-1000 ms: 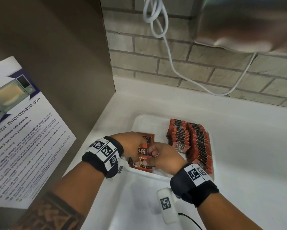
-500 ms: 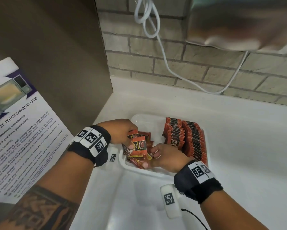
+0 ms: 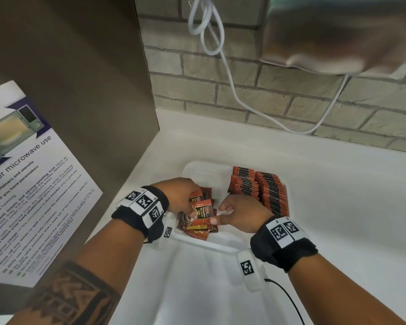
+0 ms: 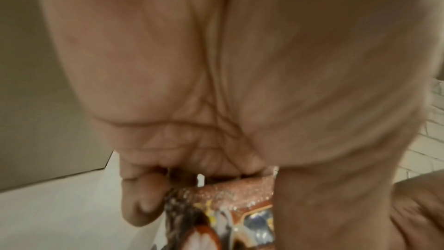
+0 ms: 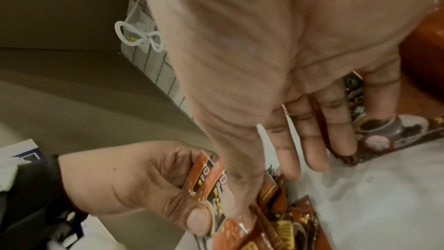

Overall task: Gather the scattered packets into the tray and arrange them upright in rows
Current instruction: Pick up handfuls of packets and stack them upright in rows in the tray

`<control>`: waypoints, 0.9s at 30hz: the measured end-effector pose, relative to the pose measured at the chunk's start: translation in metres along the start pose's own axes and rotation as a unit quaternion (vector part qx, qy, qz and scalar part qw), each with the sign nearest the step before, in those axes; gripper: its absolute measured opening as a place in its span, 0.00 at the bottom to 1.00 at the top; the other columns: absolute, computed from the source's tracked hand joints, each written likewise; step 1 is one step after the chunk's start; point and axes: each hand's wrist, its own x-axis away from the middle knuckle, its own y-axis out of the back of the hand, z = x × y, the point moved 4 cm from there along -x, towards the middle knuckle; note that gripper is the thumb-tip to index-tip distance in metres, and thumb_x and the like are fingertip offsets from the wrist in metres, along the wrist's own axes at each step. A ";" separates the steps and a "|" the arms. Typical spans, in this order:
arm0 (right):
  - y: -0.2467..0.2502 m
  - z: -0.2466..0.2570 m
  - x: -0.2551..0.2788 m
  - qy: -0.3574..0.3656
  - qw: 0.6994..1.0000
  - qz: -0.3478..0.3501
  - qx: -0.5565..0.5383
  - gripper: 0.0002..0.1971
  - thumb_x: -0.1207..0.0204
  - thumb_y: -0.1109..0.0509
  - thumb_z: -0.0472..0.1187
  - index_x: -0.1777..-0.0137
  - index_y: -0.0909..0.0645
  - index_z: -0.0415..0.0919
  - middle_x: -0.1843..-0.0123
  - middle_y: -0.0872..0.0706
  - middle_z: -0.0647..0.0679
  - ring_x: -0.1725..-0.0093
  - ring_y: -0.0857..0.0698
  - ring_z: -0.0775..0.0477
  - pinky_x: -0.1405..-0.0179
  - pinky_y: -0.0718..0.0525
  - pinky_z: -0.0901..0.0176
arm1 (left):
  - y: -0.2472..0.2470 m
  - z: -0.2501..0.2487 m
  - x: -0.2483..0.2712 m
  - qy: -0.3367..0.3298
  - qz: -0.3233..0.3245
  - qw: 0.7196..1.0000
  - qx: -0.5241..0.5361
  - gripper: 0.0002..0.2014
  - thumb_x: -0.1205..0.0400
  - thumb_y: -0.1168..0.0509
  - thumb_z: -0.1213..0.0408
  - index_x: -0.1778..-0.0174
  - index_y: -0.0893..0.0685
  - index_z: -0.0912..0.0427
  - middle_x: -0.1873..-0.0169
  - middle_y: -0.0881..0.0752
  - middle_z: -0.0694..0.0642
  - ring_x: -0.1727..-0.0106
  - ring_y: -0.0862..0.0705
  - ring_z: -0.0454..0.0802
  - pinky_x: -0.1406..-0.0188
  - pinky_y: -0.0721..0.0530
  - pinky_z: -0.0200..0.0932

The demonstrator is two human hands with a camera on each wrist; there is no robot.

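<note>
Head view: a small stack of packets (image 3: pixel 203 207) is pinched by the left hand (image 3: pixel 182 195) over the loose pile (image 3: pixel 195 227) in the tray (image 3: pixel 217 245), likely squared up for standing beside the upright rows (image 3: pixel 259 187). Right hand (image 3: pixel 240 213) rests relaxed, fingers extended, nothing held.

Left wrist: fingers curled on packet tops.

Right wrist: straight fingers (image 5: pixel 310 136) poised over the pile.

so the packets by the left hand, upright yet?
No. The loose packets lie flat and jumbled in the tray; left hand grips a few. Only the rows stand upright.
</note>
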 end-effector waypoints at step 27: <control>-0.009 -0.004 0.023 -0.003 1.000 0.013 0.010 0.24 0.26 0.24 0.60 0.36 0.18 0.48 0.39 0.16 0.53 0.41 0.18 0.52 0.43 0.21 0.61 | 0.019 0.008 0.010 0.001 -0.023 1.000 0.006 0.16 0.22 0.22 0.56 0.42 0.16 0.54 0.49 0.11 0.50 0.49 0.14 0.50 0.45 0.13 0.50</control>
